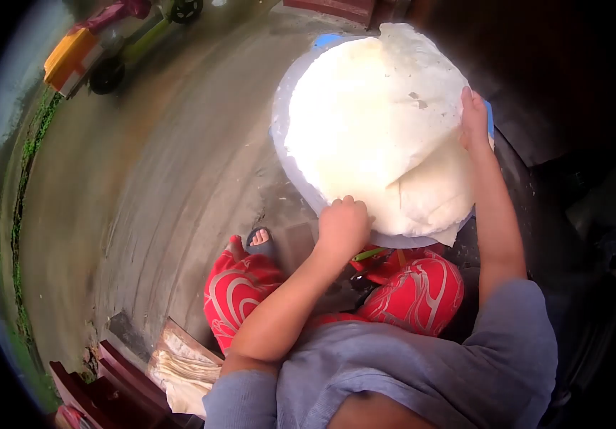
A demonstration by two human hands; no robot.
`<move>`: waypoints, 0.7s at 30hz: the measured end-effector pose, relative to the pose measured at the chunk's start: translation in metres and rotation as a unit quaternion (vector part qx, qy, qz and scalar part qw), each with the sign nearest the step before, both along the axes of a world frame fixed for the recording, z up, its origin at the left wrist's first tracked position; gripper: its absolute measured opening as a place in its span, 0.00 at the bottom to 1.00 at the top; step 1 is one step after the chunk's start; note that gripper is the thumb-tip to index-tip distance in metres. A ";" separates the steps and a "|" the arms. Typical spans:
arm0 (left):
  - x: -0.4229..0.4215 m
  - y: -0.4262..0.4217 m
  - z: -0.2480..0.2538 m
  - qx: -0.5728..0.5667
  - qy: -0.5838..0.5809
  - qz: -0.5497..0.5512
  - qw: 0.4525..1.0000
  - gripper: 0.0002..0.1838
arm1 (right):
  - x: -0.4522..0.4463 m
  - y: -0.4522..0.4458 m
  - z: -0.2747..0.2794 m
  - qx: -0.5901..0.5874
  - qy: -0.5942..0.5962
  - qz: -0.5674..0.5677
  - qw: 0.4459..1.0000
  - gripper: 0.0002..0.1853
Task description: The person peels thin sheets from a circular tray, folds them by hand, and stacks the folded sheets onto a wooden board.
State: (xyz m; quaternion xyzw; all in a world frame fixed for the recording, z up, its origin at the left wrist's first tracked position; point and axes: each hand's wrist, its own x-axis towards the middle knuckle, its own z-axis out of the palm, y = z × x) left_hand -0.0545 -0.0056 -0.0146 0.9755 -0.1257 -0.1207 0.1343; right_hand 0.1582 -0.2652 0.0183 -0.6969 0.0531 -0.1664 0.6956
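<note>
Large, thin, round white dough sheets point(365, 121), like flatbread or rice paper, lie in a pile on a round surface covered in pale plastic point(291, 154). The top one has small holes and a raised, uneven far edge. My left hand point(344, 227) is closed at the near left edge of the pile, knuckles up, its fingertips hidden. At the right edge, my right hand point(473, 119) pinches the sheet's rim between thumb and fingers. Near my right forearm, a folded part of a sheet point(437, 189) overlaps and hangs past the near rim.
Folded pale sheets point(183, 368) rest on a board at lower left, beside dark red wooden furniture point(111, 386). My red-patterned knees point(419, 293) are just below the round surface. A wheeled toy or scooter point(100, 53) stands on the concrete floor point(172, 157) at upper left.
</note>
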 end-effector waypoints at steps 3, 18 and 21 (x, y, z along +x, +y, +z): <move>-0.002 -0.017 0.016 -0.361 0.200 0.071 0.908 0.30 | -0.051 -0.036 0.059 0.072 -0.042 -0.033 0.996 0.15; 0.000 -0.147 0.072 -0.850 0.438 0.179 0.231 0.21 | -0.241 -0.104 0.240 -0.001 -0.358 -0.082 0.930 0.12; 0.015 -0.124 0.120 -0.877 0.352 0.066 0.321 0.20 | -0.251 -0.164 0.272 -0.012 -0.347 0.043 0.937 0.11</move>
